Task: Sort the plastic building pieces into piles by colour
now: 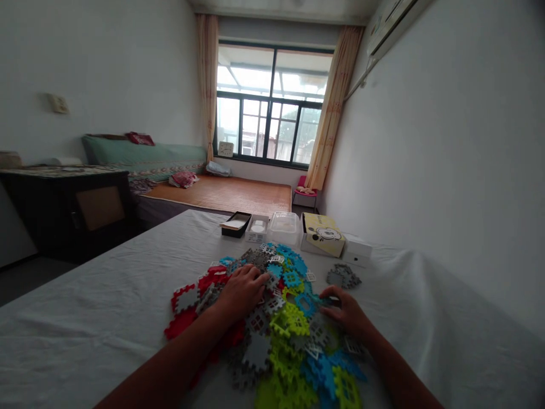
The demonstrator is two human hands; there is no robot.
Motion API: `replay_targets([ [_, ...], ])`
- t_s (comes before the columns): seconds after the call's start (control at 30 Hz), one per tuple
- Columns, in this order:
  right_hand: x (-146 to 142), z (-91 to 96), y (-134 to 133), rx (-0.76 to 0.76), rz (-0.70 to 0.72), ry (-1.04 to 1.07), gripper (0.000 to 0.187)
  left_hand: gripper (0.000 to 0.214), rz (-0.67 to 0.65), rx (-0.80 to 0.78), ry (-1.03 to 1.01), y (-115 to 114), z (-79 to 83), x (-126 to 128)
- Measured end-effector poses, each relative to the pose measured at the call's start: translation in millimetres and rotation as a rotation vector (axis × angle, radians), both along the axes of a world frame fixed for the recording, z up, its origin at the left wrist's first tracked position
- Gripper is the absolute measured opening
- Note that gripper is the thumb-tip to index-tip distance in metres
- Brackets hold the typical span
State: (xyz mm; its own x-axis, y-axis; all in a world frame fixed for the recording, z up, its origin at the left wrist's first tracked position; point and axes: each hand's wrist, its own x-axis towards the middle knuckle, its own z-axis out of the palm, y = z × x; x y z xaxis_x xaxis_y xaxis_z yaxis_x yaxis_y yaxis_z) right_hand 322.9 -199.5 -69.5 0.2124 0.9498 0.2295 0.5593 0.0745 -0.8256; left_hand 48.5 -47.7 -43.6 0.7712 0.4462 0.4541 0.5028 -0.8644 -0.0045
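Foam tiles (284, 318), left hand (243, 291), right hand (347, 312) resting on top

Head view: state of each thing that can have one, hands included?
left hand: palm down, flat on the tile pile
right hand: fingertips on a blue tile at the pile's right edge; grip unclear
tile pile: loose heap on the white cloth
grey tiles: small cluster apart from the pile
black box: open
clear container: lid looks on
white box: closed
curtains: drawn aside
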Motion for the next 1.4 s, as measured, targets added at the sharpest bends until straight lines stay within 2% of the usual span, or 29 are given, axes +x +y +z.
replay_targets([
  [0.13,1,-1.4,-2,-0.043,0.01,-0.033,0.046,0.031,0.002,0.006,-0.007,0,-0.3,0],
  [0.37,9,-7.6,-2,-0.073,-0.09,-0.229,0.054,0.029,-0.002,0.012,0.011,0,0.5,1],
  [0.47,9,-6.5,-3,-0.085,-0.09,-0.326,0.053,0.03,0.0,0.007,0.004,0,0.5,1],
  [0.57,5,-3.6,-4,-0.061,-0.069,-0.385,0.043,0.03,0.0,-0.001,-0.003,0,0.1,0],
  [0.67,4,-4.2,-3,-0.045,-0.098,-0.387,0.037,0.029,0.002,-0.003,0.0,0,-0.1,0],
  [0.83,14,-10.5,1,0.024,-0.258,-0.336,0.045,0.03,0.005,0.003,0.005,0,-0.2,0],
  [0.93,20,-12.8,3,0.036,-0.33,-0.229,0.05,0.031,0.005,0.002,0.002,0,-0.3,0],
  [1.07,21,-13.2,4,-0.051,-0.217,-0.108,0.054,0.031,0.006,0.005,0.004,1,-0.8,0],
  [1.2,27,1.1,-8,-0.08,-0.203,-0.251,0.046,0.029,0.008,0.013,-0.007,0,-1.3,0],
  [1.3,38,20.7,-30,-0.284,-0.005,-0.307,0.039,0.028,-0.001,0.024,-0.009,1,-1.5,0],
  [1.4,42,35.5,-51,-0.534,0.165,-0.238,0.049,0.029,-0.01,0.03,-0.015,1,-1.9,1],
])
